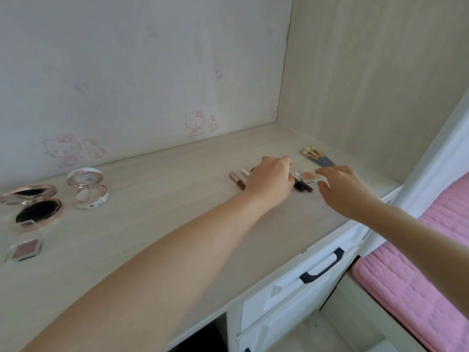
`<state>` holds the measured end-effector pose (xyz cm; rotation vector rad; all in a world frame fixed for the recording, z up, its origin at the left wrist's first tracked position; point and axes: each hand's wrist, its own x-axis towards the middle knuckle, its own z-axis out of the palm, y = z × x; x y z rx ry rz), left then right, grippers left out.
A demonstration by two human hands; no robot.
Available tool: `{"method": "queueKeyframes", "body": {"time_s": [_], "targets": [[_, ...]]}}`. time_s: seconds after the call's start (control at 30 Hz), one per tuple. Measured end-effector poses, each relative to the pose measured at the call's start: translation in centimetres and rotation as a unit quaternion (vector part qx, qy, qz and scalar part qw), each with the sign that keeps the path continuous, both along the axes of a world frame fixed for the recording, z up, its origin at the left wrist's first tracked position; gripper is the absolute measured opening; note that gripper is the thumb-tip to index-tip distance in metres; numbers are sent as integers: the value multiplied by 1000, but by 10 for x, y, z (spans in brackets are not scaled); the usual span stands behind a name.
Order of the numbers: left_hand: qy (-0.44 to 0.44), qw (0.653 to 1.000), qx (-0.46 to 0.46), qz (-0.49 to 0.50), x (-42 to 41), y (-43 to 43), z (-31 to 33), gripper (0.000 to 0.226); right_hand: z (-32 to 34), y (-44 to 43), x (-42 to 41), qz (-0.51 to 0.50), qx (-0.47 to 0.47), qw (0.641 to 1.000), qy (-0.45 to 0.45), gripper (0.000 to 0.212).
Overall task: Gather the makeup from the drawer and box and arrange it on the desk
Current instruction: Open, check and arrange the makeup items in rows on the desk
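Head view, left to right: on the desk (157, 224) an open rose-gold compact (33, 207) lies near the left edge. A small square blush pan (26, 250) sits in front of it and an open white floral compact (87, 189) just beside it. Well apart, to the right, is the row being laid out. It starts with a slim brown-tipped tube (237, 180) and a white pencil (245, 171). The left hand (270, 181) lies over the next pieces with its fingers curled down; its back hides whether it grips anything. Dark tubes (303, 186) and a peach eyeshadow pan (307, 175) follow. The right hand (347, 189) hovers over them with fingers spread and loose, holding nothing. A bunch of blue-handled brushes (317, 157) lies behind it near the side panel. The step looks like straightening this row. It would go best if one hand steadied the round tubes while the other nudged the pan square, since tubes roll easily. The wide bare stretch of desk in the middle gives room to spread things out. On the right the corner is tight, and the front edge above the drawer handle (322, 266) is close enough for a tube to roll off.
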<state>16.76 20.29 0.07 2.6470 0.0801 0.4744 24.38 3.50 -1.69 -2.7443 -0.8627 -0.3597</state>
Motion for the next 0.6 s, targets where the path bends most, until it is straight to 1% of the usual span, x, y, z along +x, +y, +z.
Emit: {"method": "queueKeyframes", "body": {"time_s": [0.2,0.3,0.4,0.53,0.6], "targets": [[45,999,-15,0,39,-12,1,31,-9,2,31,0,-17,1000,8,32],[105,994,28,18,51,-18,2,30,-15,5,42,6,-44,999,18,37],[143,987,67,31,60,-19,-1,31,-18,7,49,19,-59,998,26,43],[152,985,76,34,67,-18,-6,32,-19,10,55,33,-75,996,33,46],[147,986,77,33,69,-17,-6,27,-17,11,55,34,-74,996,43,44]]}}
